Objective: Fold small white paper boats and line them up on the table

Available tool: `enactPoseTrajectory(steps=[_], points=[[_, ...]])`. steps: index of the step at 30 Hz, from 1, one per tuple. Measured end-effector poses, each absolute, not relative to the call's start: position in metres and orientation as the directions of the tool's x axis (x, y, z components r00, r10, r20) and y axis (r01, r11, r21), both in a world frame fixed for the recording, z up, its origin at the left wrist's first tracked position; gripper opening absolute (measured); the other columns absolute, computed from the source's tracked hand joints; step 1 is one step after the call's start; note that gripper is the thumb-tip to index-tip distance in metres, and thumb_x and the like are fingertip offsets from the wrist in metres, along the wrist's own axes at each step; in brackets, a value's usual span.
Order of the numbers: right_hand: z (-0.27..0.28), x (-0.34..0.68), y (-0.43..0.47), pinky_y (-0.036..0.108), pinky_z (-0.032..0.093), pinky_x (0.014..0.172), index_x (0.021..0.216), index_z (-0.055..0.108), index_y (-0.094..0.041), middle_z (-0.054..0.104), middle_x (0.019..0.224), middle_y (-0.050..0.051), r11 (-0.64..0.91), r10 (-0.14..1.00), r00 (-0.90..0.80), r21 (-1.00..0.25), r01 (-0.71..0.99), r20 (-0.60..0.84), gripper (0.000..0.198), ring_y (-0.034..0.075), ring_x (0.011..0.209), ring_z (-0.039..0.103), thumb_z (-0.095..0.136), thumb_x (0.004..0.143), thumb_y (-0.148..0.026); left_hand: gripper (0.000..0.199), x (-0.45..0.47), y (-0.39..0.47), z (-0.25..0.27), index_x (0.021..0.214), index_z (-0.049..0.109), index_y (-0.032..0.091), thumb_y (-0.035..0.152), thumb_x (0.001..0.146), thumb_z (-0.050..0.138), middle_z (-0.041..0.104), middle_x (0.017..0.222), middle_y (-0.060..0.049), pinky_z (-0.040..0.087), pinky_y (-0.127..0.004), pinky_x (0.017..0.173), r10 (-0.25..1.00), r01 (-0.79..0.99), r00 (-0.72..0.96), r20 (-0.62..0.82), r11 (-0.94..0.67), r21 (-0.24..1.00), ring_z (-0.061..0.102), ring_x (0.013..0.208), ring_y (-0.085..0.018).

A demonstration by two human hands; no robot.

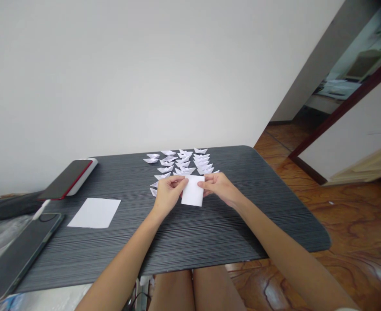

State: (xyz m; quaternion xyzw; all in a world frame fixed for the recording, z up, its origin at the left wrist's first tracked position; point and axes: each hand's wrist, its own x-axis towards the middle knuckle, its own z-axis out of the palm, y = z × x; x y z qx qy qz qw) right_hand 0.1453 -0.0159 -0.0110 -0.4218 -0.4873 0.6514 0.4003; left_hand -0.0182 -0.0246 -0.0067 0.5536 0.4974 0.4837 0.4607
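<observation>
A small folded sheet of white paper (193, 192) is held up above the dark table, between both hands. My left hand (170, 190) pinches its left edge with the thumb in front. On the opposite side, my right hand (220, 187) grips the upper right edge between thumb and fingers. Just beyond the hands stand several folded white paper boats (184, 160) in rough columns; the nearest ones are partly hidden by the hands and the paper. Farther left lies a flat white paper sheet (95, 213) on the table.
The dark striped table (229, 242) meets a white wall (164, 77) at the back. At its left end are a phone with a red edge (67, 178) on a white block, a white plug with cable (41, 209) and another dark phone (25, 250).
</observation>
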Motion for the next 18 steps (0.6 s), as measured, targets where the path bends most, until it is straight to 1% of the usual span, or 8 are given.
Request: enactPoseTrajectory(steps=[2, 5, 7, 9, 12, 14, 18], points=[[-0.0116, 0.1444, -0.0167, 0.023, 0.049, 0.051, 0.071, 0.063, -0.008, 0.066, 0.06, 0.006, -0.23, 0.922, -0.339, -0.969, -0.092, -0.187, 0.025, 0.012, 0.051, 0.06, 0.07, 0.058, -0.028, 0.02, -0.02, -0.024, -0.0084, 0.069, 0.063, 0.011, 0.03, 0.064, 0.06, 0.058, 0.05, 0.0, 0.034, -0.019, 0.037, 0.995, 0.138, 0.029, 0.098, -0.101, 0.985, 0.047, 0.039, -0.009], [-0.0141, 0.1432, -0.0175, 0.022, 0.05, 0.05, 0.07, 0.063, -0.008, 0.065, 0.059, 0.005, -0.243, 0.921, -0.339, -0.963, -0.117, -0.191, 0.024, 0.011, 0.049, 0.06, 0.069, 0.059, -0.029, 0.021, -0.0219, -0.0237, -0.0099, 0.07, 0.063, 0.011, 0.032, 0.066, 0.058, 0.057, 0.048, 0.0, 0.033, -0.019, 0.036, 0.991, 0.188, 0.04, 0.127, -0.132, 0.973, 0.047, 0.037, -0.009], [-0.0161, 0.1428, -0.0178, 0.023, 0.05, 0.052, 0.072, 0.063, -0.008, 0.066, 0.061, 0.006, -0.271, 0.892, -0.404, -0.955, -0.118, -0.203, 0.026, 0.012, 0.052, 0.061, 0.069, 0.059, -0.03, 0.021, -0.0226, -0.0239, -0.0104, 0.069, 0.062, 0.012, 0.032, 0.067, 0.058, 0.058, 0.049, 0.0, 0.033, -0.019, 0.036, 0.987, 0.207, 0.029, 0.156, -0.159, 0.965, 0.048, 0.038, -0.009], [-0.0175, 0.1427, -0.0182, 0.022, 0.049, 0.05, 0.075, 0.063, -0.007, 0.066, 0.061, 0.007, -0.291, 0.853, -0.476, -0.953, -0.087, -0.217, 0.029, 0.013, 0.053, 0.062, 0.07, 0.058, -0.03, 0.021, -0.023, -0.0241, -0.0104, 0.069, 0.062, 0.012, 0.032, 0.067, 0.057, 0.058, 0.049, 0.0, 0.033, -0.018, 0.035, 0.984, 0.209, 0.023, 0.176, -0.177, 0.962, 0.048, 0.037, -0.009], [-0.0174, 0.1431, -0.0187, 0.02, 0.048, 0.046, 0.078, 0.063, -0.005, 0.066, 0.059, 0.008, -0.305, 0.823, -0.524, -0.948, -0.084, -0.218, 0.031, 0.014, 0.051, 0.062, 0.069, 0.06, -0.03, 0.021, -0.0231, -0.0245, -0.0093, 0.069, 0.061, 0.013, 0.033, 0.067, 0.057, 0.053, 0.043, 0.002, 0.032, -0.018, 0.033, 0.986, 0.199, 0.031, 0.163, -0.166, 0.966, 0.045, 0.033, -0.009], [-0.0167, 0.1432, -0.0192, 0.02, 0.048, 0.049, 0.079, 0.063, -0.006, 0.066, 0.062, 0.008, -0.329, 0.802, -0.556, -0.939, -0.102, -0.22, 0.03, 0.014, 0.053, 0.063, 0.067, 0.062, -0.03, 0.021, -0.0232, -0.0247, -0.0083, 0.069, 0.061, 0.013, 0.033, 0.067, 0.057, 0.052, 0.041, 0.003, 0.032, -0.018, 0.032, 0.988, 0.196, 0.015, 0.155, -0.155, 0.968, 0.043, 0.032, -0.008], [-0.0163, 0.1428, -0.0204, 0.019, 0.049, 0.05, 0.072, 0.062, -0.006, 0.066, 0.063, 0.009, -0.361, 0.766, -0.591, -0.93, -0.068, -0.254, 0.025, 0.014, 0.054, 0.063, 0.068, 0.062, -0.029, 0.019, -0.0238, -0.0249, -0.0071, 0.067, 0.06, 0.014, 0.032, 0.067, 0.057, 0.051, 0.04, 0.004, 0.031, -0.017, 0.032, 0.985, 0.212, -0.023, 0.172, -0.164, 0.963, 0.043, 0.032, -0.007]])
